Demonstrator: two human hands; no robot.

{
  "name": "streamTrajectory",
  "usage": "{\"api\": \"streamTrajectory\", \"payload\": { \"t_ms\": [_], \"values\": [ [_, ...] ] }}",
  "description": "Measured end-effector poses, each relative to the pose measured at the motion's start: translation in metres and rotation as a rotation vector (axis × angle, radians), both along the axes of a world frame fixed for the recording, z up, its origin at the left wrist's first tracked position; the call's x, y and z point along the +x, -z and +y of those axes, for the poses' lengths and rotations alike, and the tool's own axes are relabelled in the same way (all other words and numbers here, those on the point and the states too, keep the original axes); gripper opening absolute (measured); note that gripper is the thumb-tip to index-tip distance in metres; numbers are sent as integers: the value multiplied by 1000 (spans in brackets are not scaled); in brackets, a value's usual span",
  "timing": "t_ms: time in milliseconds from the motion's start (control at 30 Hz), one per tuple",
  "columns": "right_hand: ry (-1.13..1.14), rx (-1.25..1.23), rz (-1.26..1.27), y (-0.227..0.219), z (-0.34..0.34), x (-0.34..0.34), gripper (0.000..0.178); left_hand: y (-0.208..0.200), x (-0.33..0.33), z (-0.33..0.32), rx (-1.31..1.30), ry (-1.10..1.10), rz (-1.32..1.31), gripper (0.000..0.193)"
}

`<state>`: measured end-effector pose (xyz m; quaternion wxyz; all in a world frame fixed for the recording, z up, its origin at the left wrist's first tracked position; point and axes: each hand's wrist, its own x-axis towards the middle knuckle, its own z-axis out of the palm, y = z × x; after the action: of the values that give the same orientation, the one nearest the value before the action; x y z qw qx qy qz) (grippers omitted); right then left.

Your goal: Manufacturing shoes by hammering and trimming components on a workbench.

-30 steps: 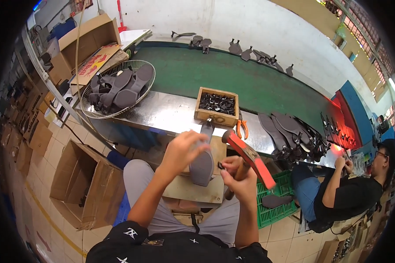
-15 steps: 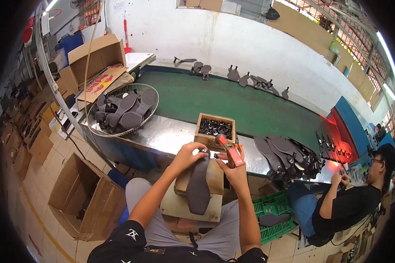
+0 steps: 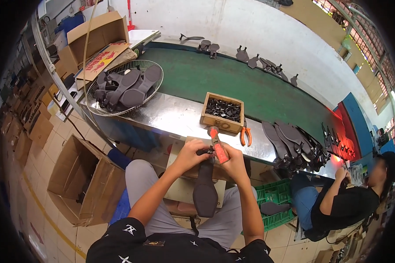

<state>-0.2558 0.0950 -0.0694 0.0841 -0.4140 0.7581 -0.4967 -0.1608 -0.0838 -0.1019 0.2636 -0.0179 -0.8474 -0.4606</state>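
A dark grey shoe sole [image 3: 205, 195] hangs lengthwise over the work stand [image 3: 176, 163] between my knees, its wide end toward me. My left hand [image 3: 189, 156] is closed on the sole's narrow far end, where a small dark piece shows at the fingertips. Close beside it, my right hand [image 3: 234, 164] grips a red-handled tool [image 3: 220, 153], whose working end I cannot make out clearly. The right fingertips are near the sole's narrow end; whether they touch it is hidden.
Beyond my hands a wooden box [image 3: 222, 123] of small black parts stands on the metal ledge, orange-handled pliers [image 3: 246, 136] beside it. A wire basket [image 3: 123, 113] of soles is left, a sole pile [image 3: 294, 142] right. A green conveyor [image 3: 232, 83] runs behind; a co-worker [image 3: 348, 201] sits right.
The red-handled tool and my right hand have turned and come closer to the sole's narrow end. My left hand has shifted slightly lower. The whole view has tilted a little.
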Motion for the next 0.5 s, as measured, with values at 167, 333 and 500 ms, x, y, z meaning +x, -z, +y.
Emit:
{"api": "streamTrajectory", "payload": {
  "t_ms": [167,333,500],
  "values": [
    [-45,-46,232,-16,-3,8,18,6,-3,-5,-30,16,55,30],
    [-49,-67,386,-15,0,5,21,-2,-5,-4,173,99,-28,35],
    [160,-210,-375,-43,11,45,12,-9,-4,-6,233,165,-63,23]
  ]
}}
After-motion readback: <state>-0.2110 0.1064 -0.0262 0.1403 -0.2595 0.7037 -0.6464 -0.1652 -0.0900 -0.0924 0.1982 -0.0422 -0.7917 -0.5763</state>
